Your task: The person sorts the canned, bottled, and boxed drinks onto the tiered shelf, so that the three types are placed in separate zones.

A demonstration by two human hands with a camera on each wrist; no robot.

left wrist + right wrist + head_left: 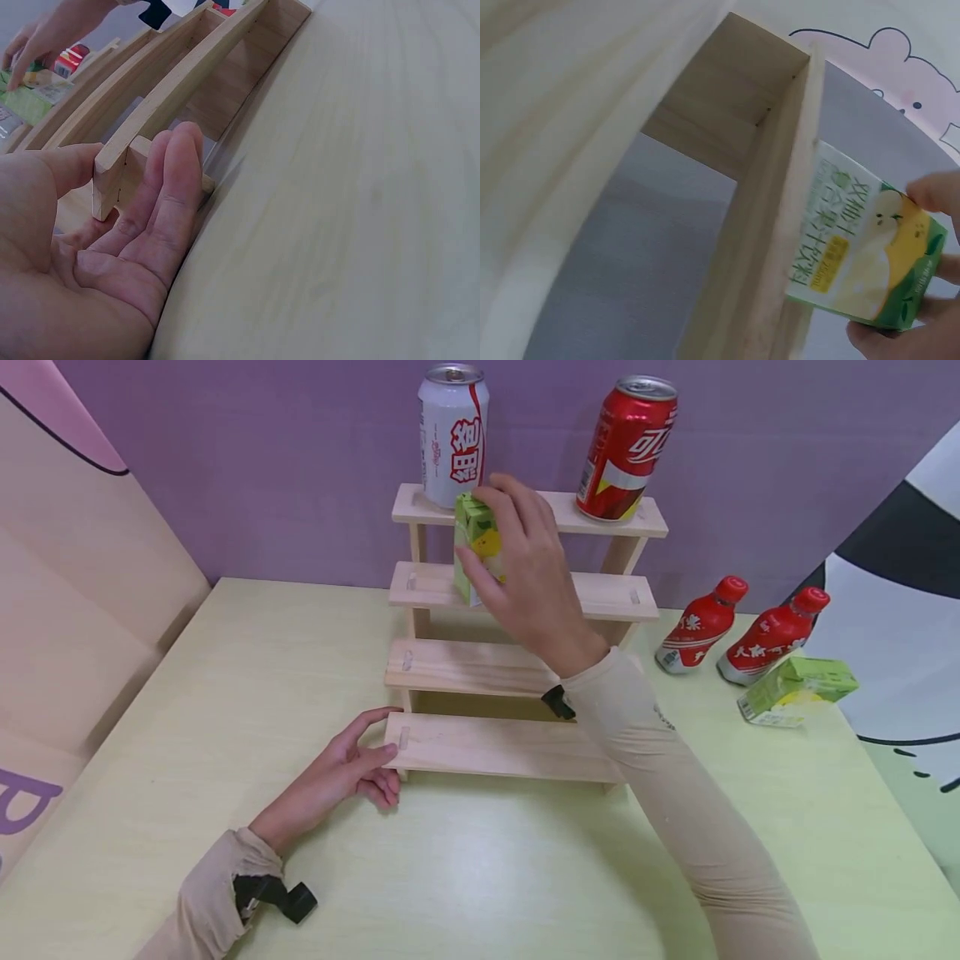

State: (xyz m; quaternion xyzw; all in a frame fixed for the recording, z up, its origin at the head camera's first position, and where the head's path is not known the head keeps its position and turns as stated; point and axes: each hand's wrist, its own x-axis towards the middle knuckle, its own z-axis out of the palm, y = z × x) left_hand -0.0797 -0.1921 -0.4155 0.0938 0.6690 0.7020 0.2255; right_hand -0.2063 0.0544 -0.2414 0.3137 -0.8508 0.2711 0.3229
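My right hand [534, 568] holds a green juice carton [467, 547] between thumb and fingers. The carton is upright on the second tier from the top of a wooden step shelf [480, 664], toward its left side. Up close in the right wrist view, the carton [855, 240] shows its printed front, its base at the tier's edge. My left hand [345, 772] grips the left end of the lowest tier, thumb on top. In the left wrist view, that hand's [112, 255] other fingers lie under and beside the board.
On the top tier stand a white can [442, 443] at left and a red can [626, 452] at right. Two red-capped bottles [697, 627] [772, 635] and another green juice carton [795, 693] stand on the table [465, 868] right of the shelf. A purple backdrop [300, 468] rises behind.
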